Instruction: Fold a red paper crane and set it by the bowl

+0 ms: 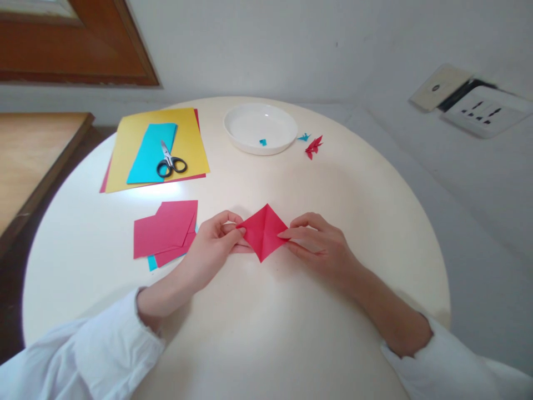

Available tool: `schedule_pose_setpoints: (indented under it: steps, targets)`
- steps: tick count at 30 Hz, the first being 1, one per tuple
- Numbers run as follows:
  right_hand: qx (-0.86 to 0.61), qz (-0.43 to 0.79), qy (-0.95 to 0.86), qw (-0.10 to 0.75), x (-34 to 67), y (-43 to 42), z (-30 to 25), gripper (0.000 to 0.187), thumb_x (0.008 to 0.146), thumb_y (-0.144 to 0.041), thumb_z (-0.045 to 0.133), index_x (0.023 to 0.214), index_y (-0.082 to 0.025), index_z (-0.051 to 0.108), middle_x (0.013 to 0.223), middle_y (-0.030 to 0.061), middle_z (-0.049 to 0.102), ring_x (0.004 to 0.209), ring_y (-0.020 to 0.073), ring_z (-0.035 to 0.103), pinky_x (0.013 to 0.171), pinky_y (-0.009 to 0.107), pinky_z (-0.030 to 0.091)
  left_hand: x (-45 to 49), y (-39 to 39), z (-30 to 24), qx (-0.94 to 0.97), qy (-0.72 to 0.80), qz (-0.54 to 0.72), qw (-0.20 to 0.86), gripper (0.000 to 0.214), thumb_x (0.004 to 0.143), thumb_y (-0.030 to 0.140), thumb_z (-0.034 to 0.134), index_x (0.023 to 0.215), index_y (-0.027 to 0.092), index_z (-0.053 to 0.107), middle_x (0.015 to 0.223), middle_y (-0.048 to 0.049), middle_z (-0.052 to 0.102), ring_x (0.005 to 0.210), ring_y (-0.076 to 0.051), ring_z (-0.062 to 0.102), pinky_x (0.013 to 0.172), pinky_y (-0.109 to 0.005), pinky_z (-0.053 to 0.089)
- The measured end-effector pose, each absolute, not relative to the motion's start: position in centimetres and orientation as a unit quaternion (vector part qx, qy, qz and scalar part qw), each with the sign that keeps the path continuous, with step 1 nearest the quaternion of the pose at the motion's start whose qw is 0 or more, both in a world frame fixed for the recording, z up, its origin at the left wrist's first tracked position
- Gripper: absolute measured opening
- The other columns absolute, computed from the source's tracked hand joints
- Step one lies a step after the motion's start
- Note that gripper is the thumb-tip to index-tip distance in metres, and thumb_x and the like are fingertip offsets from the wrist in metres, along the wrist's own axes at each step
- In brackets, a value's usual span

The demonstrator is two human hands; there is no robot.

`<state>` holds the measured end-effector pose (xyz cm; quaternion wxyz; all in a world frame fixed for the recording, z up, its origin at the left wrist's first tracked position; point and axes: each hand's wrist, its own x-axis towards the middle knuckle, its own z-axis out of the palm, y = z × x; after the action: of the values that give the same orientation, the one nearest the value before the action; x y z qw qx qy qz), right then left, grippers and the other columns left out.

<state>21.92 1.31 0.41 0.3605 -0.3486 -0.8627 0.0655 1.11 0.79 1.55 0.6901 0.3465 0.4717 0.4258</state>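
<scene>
Folding looks early: the flat red paper diamond lies on the round cream tabletop, its side corners pinched by fingers of the left hand and right hand; most creases seemingly remain.

No readable text, wall plate mark too small — illegible

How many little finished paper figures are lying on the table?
2: a red figure and a smaller blue figure, both just right of the white bowl. The blue bit inside the bowl is too small to tell.
</scene>
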Motion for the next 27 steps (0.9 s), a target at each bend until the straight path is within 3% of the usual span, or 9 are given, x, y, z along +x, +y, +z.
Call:
schedule_pose_setpoints:
  steps: [9, 14, 22, 27]
  targets:
    - [-0.378, 0.11, -0.831, 0.392, 21.9, 1.33, 0.17, 0.016, 0.083, -0.013, 0.057, 0.087, -0.023, 0.069, 0.092, 0.0052, 0.072, 0.084, 0.0154, 0.068, 0.075, 0.027, 0.056, 0.8, 0.56, 1.44, 0.43, 0.444, 0.413, 0.669, 0.03, 0.072, 0.02, 0.059, 0.101, 0.021, 0.048, 0.065, 0.0031, 0.069, 0.064, -0.014, 0.069, 0.071, -0.03, 0.055]
    - [-0.389, 0.111, -0.817, 0.41, 21.87, 1.37, 0.42, 0.015, 0.081, -0.012, 0.058, 0.085, -0.022, 0.069, 0.088, 0.0049, 0.074, 0.081, 0.0154, 0.069, 0.073, 0.028, 0.057, 0.53, 0.7, 1.63, 0.516, 0.45, 0.412, 0.601, 0.014, 0.071, 0.018, 0.057, 0.084, 0.016, 0.063, 0.084, -0.004, 0.071, 0.082, -0.017, 0.066, 0.076, -0.028, 0.052]
    - [-0.402, 0.109, -0.802, 0.428, 21.71, 1.35, 0.6, 0.013, 0.079, -0.011, 0.06, 0.081, -0.02, 0.069, 0.084, 0.0056, 0.074, 0.077, 0.0146, 0.07, 0.071, 0.025, 0.057, 0.57, 0.42, 1.69, 0.572, 0.466, 0.396, 0.547, 0.025, 0.067, 0.014, 0.061, 0.092, 0.015, 0.061, 0.099, -0.0087, 0.069, 0.094, -0.021, 0.065, 0.086, -0.033, 0.051]
    - [-0.405, 0.126, -0.793, 0.438, 21.53, 1.31, 0.61, 0.012, 0.078, -0.012, 0.061, 0.08, -0.021, 0.069, 0.082, 0.0046, 0.074, 0.075, 0.0147, 0.07, 0.069, 0.025, 0.057, 0.53, 0.13, 1.5, 0.612, 0.459, 0.406, 0.5, 0.016, 0.071, 0.017, 0.062, 0.086, 0.016, 0.063, 0.094, -0.0079, 0.068, 0.09, -0.018, 0.064, 0.084, -0.032, 0.052]
